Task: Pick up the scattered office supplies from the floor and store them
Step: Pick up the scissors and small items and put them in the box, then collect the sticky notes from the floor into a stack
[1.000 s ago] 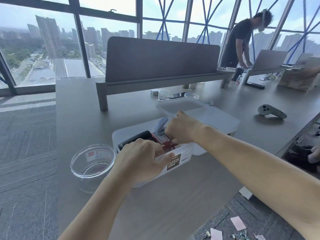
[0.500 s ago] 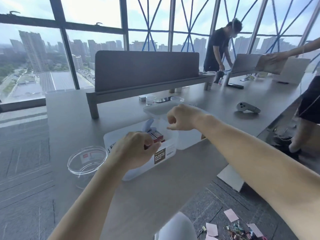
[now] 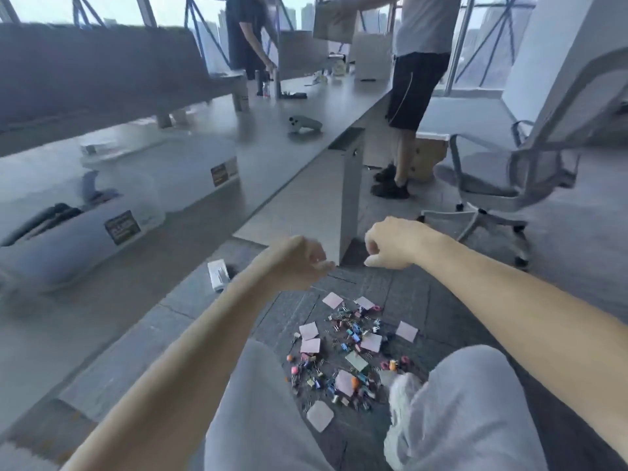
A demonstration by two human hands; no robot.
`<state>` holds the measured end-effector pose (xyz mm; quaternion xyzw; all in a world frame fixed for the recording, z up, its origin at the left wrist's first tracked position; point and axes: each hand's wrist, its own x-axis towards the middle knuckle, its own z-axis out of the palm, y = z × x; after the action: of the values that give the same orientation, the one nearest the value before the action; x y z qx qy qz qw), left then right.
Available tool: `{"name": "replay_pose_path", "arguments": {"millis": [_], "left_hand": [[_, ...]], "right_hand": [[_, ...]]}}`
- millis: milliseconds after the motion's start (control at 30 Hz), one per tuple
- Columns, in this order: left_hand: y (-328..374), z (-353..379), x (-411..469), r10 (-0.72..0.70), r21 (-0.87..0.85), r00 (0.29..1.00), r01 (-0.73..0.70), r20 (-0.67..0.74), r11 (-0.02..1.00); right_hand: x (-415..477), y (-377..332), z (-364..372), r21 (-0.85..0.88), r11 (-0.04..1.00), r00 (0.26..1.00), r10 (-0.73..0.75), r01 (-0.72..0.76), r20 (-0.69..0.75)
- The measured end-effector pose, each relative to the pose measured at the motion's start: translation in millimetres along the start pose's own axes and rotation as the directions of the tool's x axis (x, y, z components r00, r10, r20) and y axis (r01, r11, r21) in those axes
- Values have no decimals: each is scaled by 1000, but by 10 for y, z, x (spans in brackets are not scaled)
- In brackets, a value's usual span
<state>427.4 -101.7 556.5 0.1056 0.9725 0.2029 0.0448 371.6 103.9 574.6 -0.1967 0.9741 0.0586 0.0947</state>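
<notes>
Scattered office supplies lie in a pile on the grey carpet between my knees: several small coloured binder clips and pink sticky notes. My left hand and my right hand hang in the air above the pile, fingers loosely curled, holding nothing. A translucent storage box with dark items inside stands on the table at the left, blurred. A second translucent box sits behind it.
The grey table runs along the left, its leg just beyond my hands. A small white box lies on the floor under the table edge. An office chair stands at the right. A person stands beyond the table end.
My view has swung from the storage box on the table down to the floor. Both hands have left the box and now hang over the pile of supplies.
</notes>
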Motion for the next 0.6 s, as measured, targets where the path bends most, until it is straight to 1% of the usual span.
{"name": "replay_pose_path", "arguments": {"millis": [67, 133, 200, 233, 300, 400, 467, 567, 600], "left_hand": [[63, 417, 91, -20, 34, 988, 15, 151, 999], [57, 778, 197, -69, 68, 958, 52, 278, 996], [-25, 1092, 321, -137, 130, 920, 95, 368, 987], [-104, 1240, 378, -175, 157, 910, 123, 375, 980], [-310, 1559, 526, -231, 158, 897, 183, 378, 970], [-690, 2103, 816, -283, 179, 840, 223, 463, 958], [-977, 2476, 1035, -318, 203, 810, 248, 493, 947], [-1360, 3045, 1344, -354, 176, 769, 308, 532, 935], [-1466, 3247, 1416, -369, 179, 742, 327, 559, 928]], "right_hand": [[-141, 206, 415, 55, 998, 997, 29, -33, 78], [-213, 362, 827, 116, 992, 990, 43, -58, 133], [-210, 470, 1237, 174, 981, 984, 49, -80, 174], [-187, 506, 1431, 198, 976, 980, 50, -88, 193], [-89, 563, 1785, 229, 966, 970, 63, -118, 235], [209, 635, 2301, 276, 945, 950, 88, -174, 300], [486, 678, 2672, 326, 917, 938, 121, -231, 324], [922, 689, 3268, 402, 855, 912, 177, -328, 369], [1061, 677, 3493, 424, 833, 902, 185, -354, 390]]}}
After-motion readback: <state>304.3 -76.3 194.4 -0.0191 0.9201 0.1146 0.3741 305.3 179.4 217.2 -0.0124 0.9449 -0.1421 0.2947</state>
